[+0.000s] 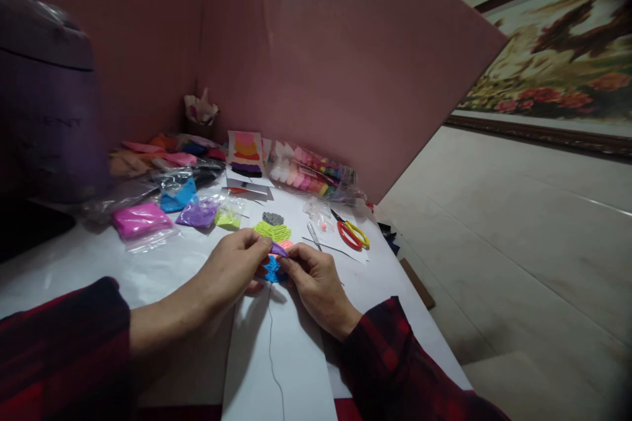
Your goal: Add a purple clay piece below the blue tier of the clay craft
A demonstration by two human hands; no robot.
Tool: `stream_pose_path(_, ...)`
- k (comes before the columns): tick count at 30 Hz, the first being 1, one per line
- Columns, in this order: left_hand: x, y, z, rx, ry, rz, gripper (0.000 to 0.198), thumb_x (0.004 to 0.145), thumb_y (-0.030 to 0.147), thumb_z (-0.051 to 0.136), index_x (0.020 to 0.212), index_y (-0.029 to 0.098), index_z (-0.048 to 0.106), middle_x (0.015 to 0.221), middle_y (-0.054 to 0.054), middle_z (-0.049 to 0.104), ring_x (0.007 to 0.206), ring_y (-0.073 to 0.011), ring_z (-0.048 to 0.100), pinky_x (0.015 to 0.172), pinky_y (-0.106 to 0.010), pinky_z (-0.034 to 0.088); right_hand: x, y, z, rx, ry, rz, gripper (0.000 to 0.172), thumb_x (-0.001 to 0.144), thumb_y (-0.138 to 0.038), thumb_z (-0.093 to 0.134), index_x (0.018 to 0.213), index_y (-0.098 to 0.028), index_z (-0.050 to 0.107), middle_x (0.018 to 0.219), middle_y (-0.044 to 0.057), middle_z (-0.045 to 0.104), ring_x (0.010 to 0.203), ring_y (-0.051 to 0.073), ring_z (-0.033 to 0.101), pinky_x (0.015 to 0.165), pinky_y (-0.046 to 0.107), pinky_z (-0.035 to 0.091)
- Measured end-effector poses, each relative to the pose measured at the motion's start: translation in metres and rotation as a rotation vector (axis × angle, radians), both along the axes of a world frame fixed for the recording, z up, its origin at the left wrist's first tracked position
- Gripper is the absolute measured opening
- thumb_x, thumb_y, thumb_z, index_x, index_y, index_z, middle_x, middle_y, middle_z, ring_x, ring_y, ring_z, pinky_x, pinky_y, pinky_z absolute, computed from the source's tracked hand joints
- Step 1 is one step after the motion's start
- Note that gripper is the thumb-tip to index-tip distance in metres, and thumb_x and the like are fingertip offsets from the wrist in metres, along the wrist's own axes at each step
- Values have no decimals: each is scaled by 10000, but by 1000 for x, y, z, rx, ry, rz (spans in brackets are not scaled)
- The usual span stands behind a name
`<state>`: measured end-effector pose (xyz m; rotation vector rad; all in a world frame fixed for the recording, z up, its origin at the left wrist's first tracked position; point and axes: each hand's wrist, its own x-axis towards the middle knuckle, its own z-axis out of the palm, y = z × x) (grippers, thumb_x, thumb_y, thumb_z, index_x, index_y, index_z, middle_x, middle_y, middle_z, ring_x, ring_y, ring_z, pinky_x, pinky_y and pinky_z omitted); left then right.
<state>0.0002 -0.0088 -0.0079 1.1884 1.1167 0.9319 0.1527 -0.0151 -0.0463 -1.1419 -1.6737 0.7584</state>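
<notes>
My left hand (236, 264) and my right hand (316, 279) meet over a white sheet of paper (276, 348) on the table. Both pinch a small strip of purple clay (278, 249) between their fingertips. Just beneath the fingers lies a blue clay piece (270, 270) on the sheet, and beyond it a yellow-green piece (272, 231) and a grey piece (272, 218) stacked in a row. Both hands are closed in a pinch. Red-and-black plaid sleeves cover my forearms.
Bags of clay lie to the left: magenta (139, 220), blue (178, 198), purple (197, 214). Red-and-yellow scissors (351, 233) and a metal tool (313, 235) lie to the right. A colour-picture card (245, 152) and a pack of clay sticks (311, 174) stand by the pink wall. A dark purple container (47, 99) stands at the left.
</notes>
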Motion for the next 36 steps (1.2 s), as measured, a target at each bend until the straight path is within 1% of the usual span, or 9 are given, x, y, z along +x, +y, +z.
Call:
stream_pose_path(8, -1, 0, -2, -8, 3, 2, 221, 792, 381, 540, 752, 166, 512, 722, -5, 514, 718, -165, 505, 571, -282, 442, 1, 3, -4, -11, -18, -21, 111, 850, -179, 571, 785, -157, 659, 680, 1, 588, 605, 110, 493, 558, 234, 417)
stream_pose_path(12, -2, -1, -2, -6, 9, 3, 226, 795, 387, 536, 763, 165, 514, 738, -10, 525, 730, -169, 513, 578, -287, 444, 2, 3, -3, 13, -38, -35, 111, 846, -167, 571, 780, -158, 661, 687, 5, 598, 619, 115, 500, 575, 240, 423)
stream_pose_path(19, -1, 0, 1, -20, 3, 13, 215, 787, 369, 546, 742, 163, 511, 719, -9, 526, 718, -168, 516, 561, -278, 438, 3, 4, -6, -3, -8, -37, 108, 851, -181, 569, 802, -171, 665, 668, -6, 571, 578, 105, 474, 529, 226, 404)
stream_pose_path(29, -1, 1, -2, -5, 8, 6, 238, 776, 399, 560, 723, 173, 510, 709, -6, 533, 721, -175, 521, 568, -283, 438, 3, 4, -6, -1, 41, -50, 103, 862, -201, 569, 822, -178, 661, 690, -6, 577, 553, 94, 470, 513, 226, 398)
stream_pose_path(36, 0, -1, 1, -25, -2, 39, 237, 747, 395, 586, 686, 177, 515, 672, -1, 539, 713, -187, 539, 572, -300, 450, 3, 3, -6, 6, 18, -33, 103, 862, -196, 567, 823, -175, 659, 699, -1, 586, 582, 101, 484, 536, 228, 411)
